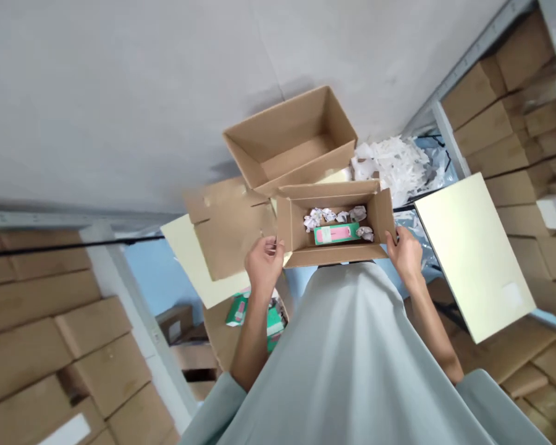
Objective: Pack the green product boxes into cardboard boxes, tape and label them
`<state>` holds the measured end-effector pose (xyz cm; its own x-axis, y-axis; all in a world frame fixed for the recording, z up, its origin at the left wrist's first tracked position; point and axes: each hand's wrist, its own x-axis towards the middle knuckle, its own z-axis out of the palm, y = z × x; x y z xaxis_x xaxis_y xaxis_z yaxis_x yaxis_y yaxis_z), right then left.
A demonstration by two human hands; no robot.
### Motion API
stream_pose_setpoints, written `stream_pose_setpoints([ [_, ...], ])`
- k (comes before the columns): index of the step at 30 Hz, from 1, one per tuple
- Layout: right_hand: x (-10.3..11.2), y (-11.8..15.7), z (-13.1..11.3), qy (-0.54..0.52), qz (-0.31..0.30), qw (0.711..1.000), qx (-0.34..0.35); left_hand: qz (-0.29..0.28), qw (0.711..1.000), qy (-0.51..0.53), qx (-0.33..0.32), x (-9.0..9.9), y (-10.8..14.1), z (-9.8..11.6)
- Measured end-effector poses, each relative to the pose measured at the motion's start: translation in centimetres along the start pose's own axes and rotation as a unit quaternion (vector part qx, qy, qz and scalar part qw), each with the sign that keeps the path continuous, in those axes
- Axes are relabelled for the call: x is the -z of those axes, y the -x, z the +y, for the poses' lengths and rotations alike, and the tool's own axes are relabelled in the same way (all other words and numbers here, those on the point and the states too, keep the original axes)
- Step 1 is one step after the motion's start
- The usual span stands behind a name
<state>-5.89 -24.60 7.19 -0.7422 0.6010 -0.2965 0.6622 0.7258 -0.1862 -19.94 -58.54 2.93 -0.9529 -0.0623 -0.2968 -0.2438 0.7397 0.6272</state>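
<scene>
The left hand (265, 262) and right hand (406, 256) pinch the ends of the open box (336, 254) near the gray shirt (347, 346), fingers closed around its edges. Holding it level helps stop the green pack (337, 233) sliding.

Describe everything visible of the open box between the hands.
The open box is brown, seemingly cardboard, with flaps unfolded and its opening facing up. Inside lie a green-and-pink carton and crumpled paper wads. The left hand holds its left end, the right hand its right, both near the closer corners. Its underside is hidden.
</scene>
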Motion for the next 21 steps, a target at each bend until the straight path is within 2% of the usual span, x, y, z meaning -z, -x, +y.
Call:
stream_pose_setpoints([
  [2, 0.6, 1.9, 3.2, -0.027, 0.021, 0.998, -0.051, -0.043, 0.999, 0.000, -0.019, -1.5, -0.2, 2.1],
  [5, 1.4, 4.7, 8.1, -0.073, 0.061, 0.988, -0.122, -0.106, 0.991, 0.005, -0.083, -4.8, 0.1, 6.3],
  [11, 2.5, 10.2, 18.1, -0.140, 0.160, 0.940, -0.265, -0.222, 0.944, 0.000, -0.245, -13.6, 3.0, 16.7],
  [14, 2.5, 12.3, 23.2, -0.179, 0.191, 0.907, -0.329, -0.254, 0.913, -0.014, -0.320, -18.9, 5.8, 22.4],
  [17, 2.6, 13.2, 28.6, -0.216, 0.205, 0.875, -0.382, -0.269, 0.881, -0.023, -0.388, -24.6, 9.7, 27.4],
  [21, 3.1, 13.2, 36.0, -0.242, 0.233, 0.852, -0.402, -0.281, 0.846, -0.036, -0.451, -32.1, 15.2, 32.6],
])
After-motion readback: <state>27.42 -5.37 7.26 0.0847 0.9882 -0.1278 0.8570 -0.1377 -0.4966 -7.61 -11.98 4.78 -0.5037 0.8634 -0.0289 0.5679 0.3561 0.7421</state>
